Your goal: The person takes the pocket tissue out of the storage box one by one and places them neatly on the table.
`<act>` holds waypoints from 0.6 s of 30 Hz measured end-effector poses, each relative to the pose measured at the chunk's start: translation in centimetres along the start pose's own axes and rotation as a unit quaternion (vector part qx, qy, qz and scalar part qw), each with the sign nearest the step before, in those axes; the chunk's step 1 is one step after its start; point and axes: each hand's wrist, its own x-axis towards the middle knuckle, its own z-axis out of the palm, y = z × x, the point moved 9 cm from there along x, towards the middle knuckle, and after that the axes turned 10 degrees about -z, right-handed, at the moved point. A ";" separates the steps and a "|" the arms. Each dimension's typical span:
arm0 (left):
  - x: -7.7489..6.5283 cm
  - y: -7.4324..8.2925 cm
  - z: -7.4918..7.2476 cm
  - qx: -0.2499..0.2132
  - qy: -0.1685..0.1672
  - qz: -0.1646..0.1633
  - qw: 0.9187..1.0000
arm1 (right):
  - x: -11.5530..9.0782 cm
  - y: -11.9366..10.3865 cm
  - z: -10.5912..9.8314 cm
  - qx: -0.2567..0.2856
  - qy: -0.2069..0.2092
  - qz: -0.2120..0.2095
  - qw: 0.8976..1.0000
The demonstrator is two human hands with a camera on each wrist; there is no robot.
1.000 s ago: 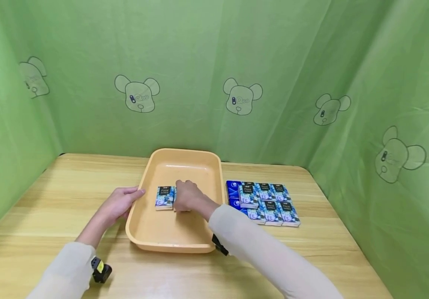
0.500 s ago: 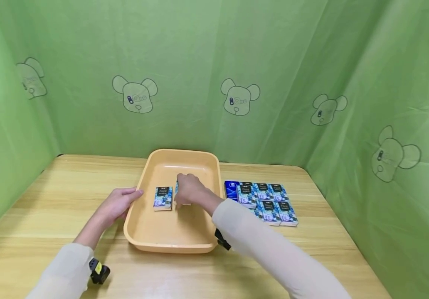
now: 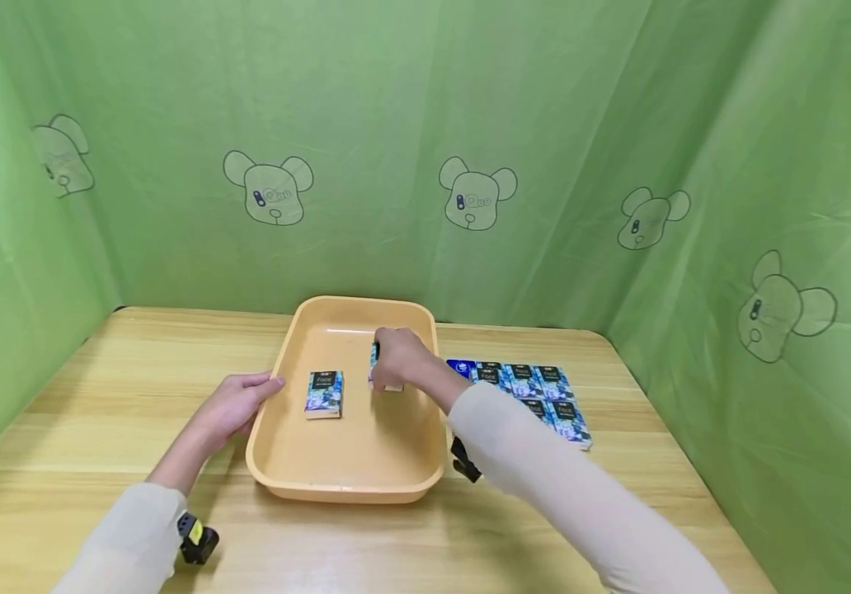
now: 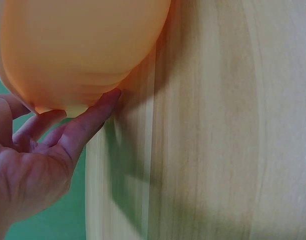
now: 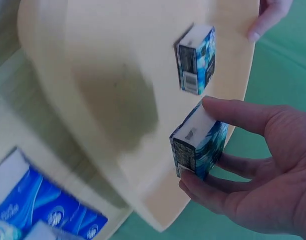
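A peach plastic tray (image 3: 347, 497) lies on the table. My left hand (image 3: 236, 403) grips its left rim, the thumb over the edge and the fingers against the outer wall, as the left wrist view shows. Above the tray's right part, my right hand (image 3: 399, 359) pinches a pack of tissues (image 5: 200, 140) with a blue floral print between thumb and fingers. The pack looks lifted off the tray floor. Another tissue pack (image 3: 324, 394) of the same print lies in the tray, left of the held one.
To the right of the tray, several floral tissue packs (image 3: 566, 421) lie in rows, one apparently on top. Blue packs (image 5: 58, 205) lie beside them, partly hidden by the right arm. A green curtain (image 3: 366, 99) surrounds the wooden table (image 3: 84, 396).
My right hand has lifted its tissue pack from beside the other one and carried it right and toward the tray's far end. The left hand has stayed on the rim.
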 end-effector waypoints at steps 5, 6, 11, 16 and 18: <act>0.0 -0.1 0.0 -0.002 -0.001 -0.001 1.000 | -0.3 1.0 -1.2 -0.009 0.007 -0.002 1.000; 0.0 -0.1 0.0 -0.001 0.000 -0.002 1.000 | -0.4 1.1 -1.5 -0.009 0.009 -0.004 1.000; -0.1 -0.1 0.0 -0.001 0.000 0.001 1.000 | -0.9 1.8 -2.9 -0.010 0.017 -0.009 1.000; -0.1 -0.2 0.1 0.000 0.000 0.001 1.000 | -1.4 3.3 -3.8 -0.006 0.017 0.009 1.000; -0.1 -0.2 0.2 0.000 0.000 0.000 1.000 | -1.7 4.0 -4.2 -0.005 0.014 0.018 1.000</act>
